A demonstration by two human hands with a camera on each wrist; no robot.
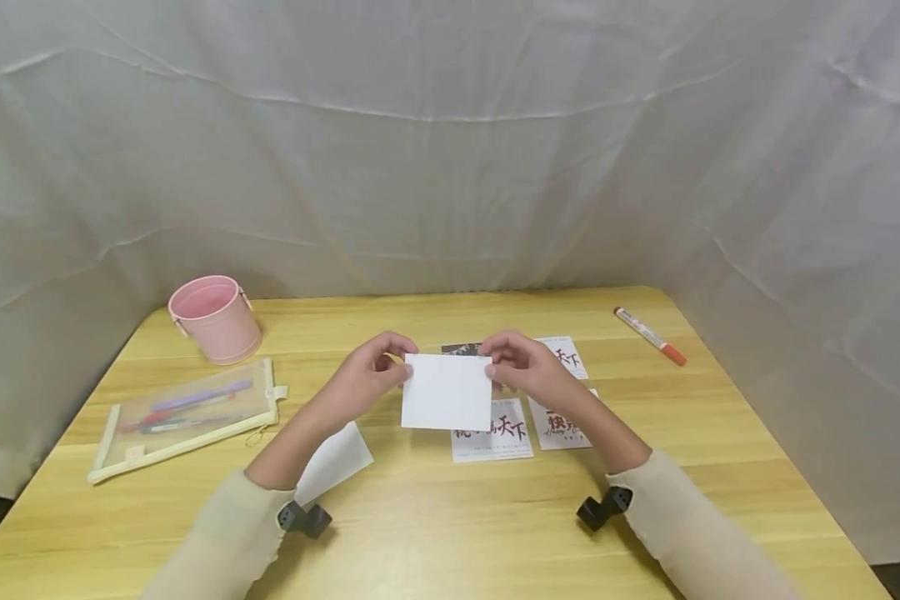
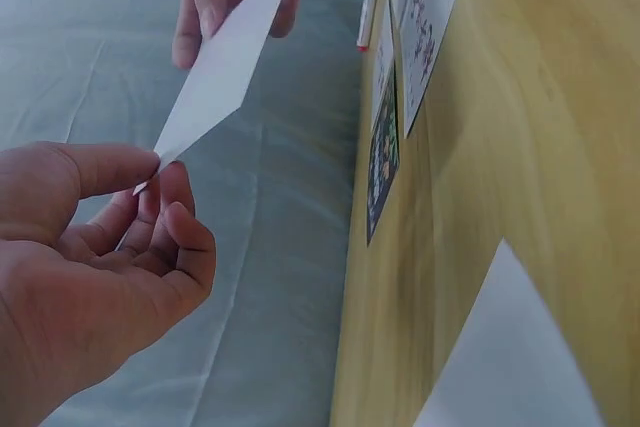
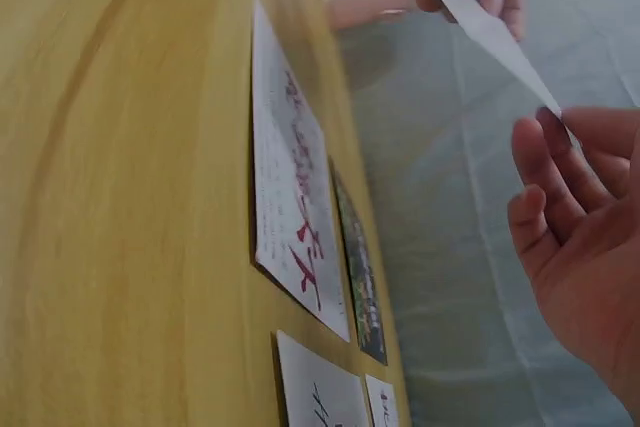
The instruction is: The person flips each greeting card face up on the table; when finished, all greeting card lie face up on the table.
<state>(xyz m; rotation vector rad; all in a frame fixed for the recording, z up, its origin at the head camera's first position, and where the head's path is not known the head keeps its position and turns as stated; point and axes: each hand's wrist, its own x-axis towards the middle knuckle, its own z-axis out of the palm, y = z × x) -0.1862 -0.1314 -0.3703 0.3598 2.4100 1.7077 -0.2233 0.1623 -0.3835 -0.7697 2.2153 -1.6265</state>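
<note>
Currently we are holding a blank white card (image 1: 447,392) at mid-frame, raised above the worktop (image 1: 435,517). Our left hand (image 1: 363,375) is pinching its upper left corner between thumb and curled fingers; our right hand (image 1: 525,367) is pinching the upper right corner likewise. Printed cards (image 1: 492,432) are lying flat just below and right of it. A white sheet (image 1: 335,458) is lying lower left. Farther left we are noting a pink bucket (image 1: 215,318) and clear pencil case (image 1: 183,417); a red marker (image 1: 649,335) sits upper right.
</note>
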